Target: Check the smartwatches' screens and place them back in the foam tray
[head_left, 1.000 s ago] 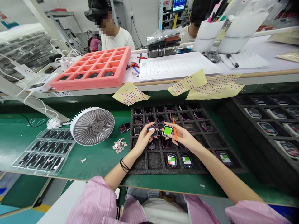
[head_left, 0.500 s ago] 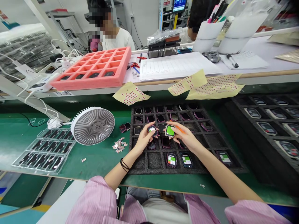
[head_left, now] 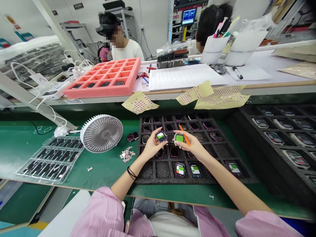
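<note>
Between the thumb and fingers of my left hand [head_left: 151, 146] is a dark smartwatch body [head_left: 161, 136] with a lit white and green screen. My right hand [head_left: 193, 144] grips a light-framed smartwatch body [head_left: 179, 138] showing green, and an orange stick-like tool [head_left: 185, 135] lies across its fingers. Both hands hover over a black foam tray [head_left: 163, 169] whose pockets hold several dark watch bodies. In the tray's front row, a purple-framed watch [head_left: 180, 169] and a blue-framed watch [head_left: 195, 169] have lit screens; another lit watch [head_left: 233, 167] sits at the right.
A white fan [head_left: 101, 133] stands left of the tray, beside small loose pieces [head_left: 127, 154] and a clear plastic tray [head_left: 53, 158]. Another foam tray [head_left: 283, 154] is at the right. A pink foam tray [head_left: 98, 93] rests on the shelf. A person [head_left: 127, 46] sits beyond it.
My left thumb has moved off the dark watch's screen to its lower edge, showing more of the display. The orange tool stands out more clearly in my right hand. The camera view has shifted slightly.
</note>
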Demonstrator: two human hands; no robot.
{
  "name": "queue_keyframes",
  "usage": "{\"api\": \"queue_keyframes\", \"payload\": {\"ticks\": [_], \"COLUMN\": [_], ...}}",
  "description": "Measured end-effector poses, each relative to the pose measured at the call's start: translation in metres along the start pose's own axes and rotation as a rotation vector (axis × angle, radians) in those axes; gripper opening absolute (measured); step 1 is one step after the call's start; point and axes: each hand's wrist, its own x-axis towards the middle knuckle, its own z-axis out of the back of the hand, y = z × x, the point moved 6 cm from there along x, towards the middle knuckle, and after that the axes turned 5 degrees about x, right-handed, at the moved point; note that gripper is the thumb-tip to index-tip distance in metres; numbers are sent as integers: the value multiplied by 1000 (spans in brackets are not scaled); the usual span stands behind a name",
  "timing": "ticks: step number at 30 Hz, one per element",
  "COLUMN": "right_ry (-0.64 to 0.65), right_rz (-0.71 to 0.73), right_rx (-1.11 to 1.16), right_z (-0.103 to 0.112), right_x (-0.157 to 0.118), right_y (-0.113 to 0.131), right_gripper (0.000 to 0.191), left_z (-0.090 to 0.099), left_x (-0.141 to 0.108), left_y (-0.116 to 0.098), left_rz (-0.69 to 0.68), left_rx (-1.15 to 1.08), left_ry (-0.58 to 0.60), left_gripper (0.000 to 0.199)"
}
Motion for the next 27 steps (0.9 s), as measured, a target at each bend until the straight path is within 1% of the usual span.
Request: {"api": "queue_keyframes", "payload": {"ticks": [2, 4, 7, 9, 11, 14, 16, 19, 23, 25, 27], "right_ry": [-11, -23, -24, -14, -18, -51, -53, 18, 129, 152, 155], "right_rz": [8, 19, 33, 44, 63, 111, 133, 109, 53, 30, 12], "right_rx": [-1, 21, 28, -15, -92, -215, -255, -198, -14, 66, 118], "right_z": [-2, -5, -12, -17, -22, -25, -27, -28, -29, -30, -30], "right_x": [-2, -5, -9, -11, -15, -20, -24, -28, -30, -29, -27], "right_y": [5, 10, 16, 17, 18, 21, 25, 31, 35, 35, 33], "right_gripper": [52, 50, 46, 46, 47, 52, 56, 60, 49, 46, 46], "left_z": [-1, -4, -11, -19, -26, -30, -29, -25, -22, -23, -24], "left_x": [-3, -7, -14, -17, -18, -17, -17, -21, -28, -31, -35], "left_y": [-11, -28, -58, -73, -77, -72, -71, -77, -90, -94, -96], "left_rz": [-20, -78, -281, -431, -518, -547, -564, -592, -637, -685, -733], "left_rx": [48, 137, 374, 548, 669, 764, 784, 726, 611, 592, 603], "left_ry": [12, 40, 95, 143, 187, 189, 166, 139, 91, 61, 41], "left_gripper": [78, 71, 57, 54, 54, 55, 53, 47, 50, 53, 55]}}
